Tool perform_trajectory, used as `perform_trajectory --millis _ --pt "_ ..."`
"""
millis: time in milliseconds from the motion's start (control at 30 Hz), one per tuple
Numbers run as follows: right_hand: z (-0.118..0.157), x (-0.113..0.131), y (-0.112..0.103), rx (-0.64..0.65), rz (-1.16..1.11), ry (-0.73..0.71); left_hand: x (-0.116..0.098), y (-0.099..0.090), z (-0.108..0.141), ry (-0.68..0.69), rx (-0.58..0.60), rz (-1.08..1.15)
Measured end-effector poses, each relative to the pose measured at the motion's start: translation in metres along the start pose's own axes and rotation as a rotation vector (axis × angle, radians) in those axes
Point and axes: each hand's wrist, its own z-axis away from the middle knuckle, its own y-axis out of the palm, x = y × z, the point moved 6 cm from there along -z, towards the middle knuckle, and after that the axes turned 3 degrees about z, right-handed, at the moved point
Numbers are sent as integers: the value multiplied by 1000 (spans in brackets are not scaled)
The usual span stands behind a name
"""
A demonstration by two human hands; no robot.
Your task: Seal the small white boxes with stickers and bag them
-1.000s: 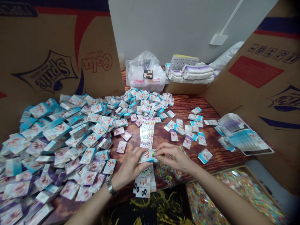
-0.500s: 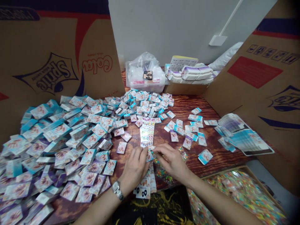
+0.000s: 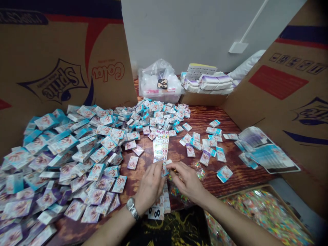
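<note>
My left hand (image 3: pixel 151 182), with a watch on its wrist, is closed around a small white-and-blue cardboard box (image 3: pixel 164 170) with a hand printed on it. At the box's upper end, the fingers of my right hand (image 3: pixel 188 181) are pinched near a raised white flap; the fingertips are partly hidden. Just beyond the hands lies a sheet of small colourful stickers (image 3: pixel 161 145). Under my left hand, more printed sheets (image 3: pixel 155 212) reach the table's front edge. Small clear bags of coloured pieces (image 3: pixel 200 173) lie beside and beneath my right hand.
A large heap of small boxes (image 3: pixel 74 143) covers the left side. Several loose boxes (image 3: pixel 205 157) and a stack of flat cartons (image 3: pixel 263 150) lie right. Big cardboard boxes (image 3: pixel 107 44) flank the table. A plastic tub (image 3: pixel 159 97) stands behind; an open carton (image 3: pixel 266 188) of bagged pieces sits front right.
Both hands stay at the small box. My right fingers have shifted slightly at its upper end, where the white flap now shows more plainly. The whole view has moved a little.
</note>
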Motion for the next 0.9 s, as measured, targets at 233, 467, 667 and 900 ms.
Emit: perform_trajectory --millis 233,467,667,900 --pt "-4 -17 -1 -41 -147 203 -5 1 -1 51 -17 -59" --pt "-7 -18 4 -8 -243 258 0 4 1 49 -22 -68" --pt "-8 -38 9 -75 -555 353 1 1 0 13 -16 45" --pt "-6 -24 11 -38 -434 290 -2 2 -1 69 -34 49"
